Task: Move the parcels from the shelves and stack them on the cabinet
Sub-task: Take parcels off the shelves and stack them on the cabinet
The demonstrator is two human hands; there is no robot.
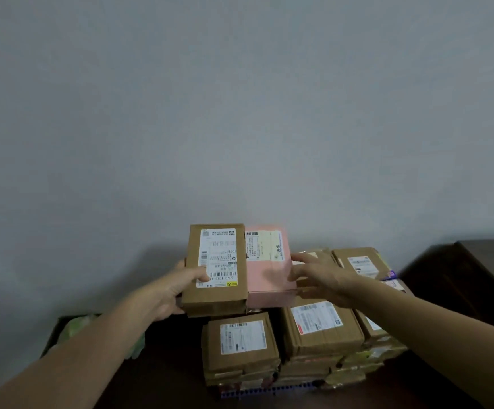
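Now left hand [176, 286] grips brown parcel [219, 293]; right hand [321, 276] touches pink parcel [269, 276].

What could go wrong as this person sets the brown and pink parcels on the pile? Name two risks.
The left hand grips the brown parcel at one edge; it may tip or slip. The right hand only touches the pink parcel, ungripped, so it could slide off the uneven stacks.
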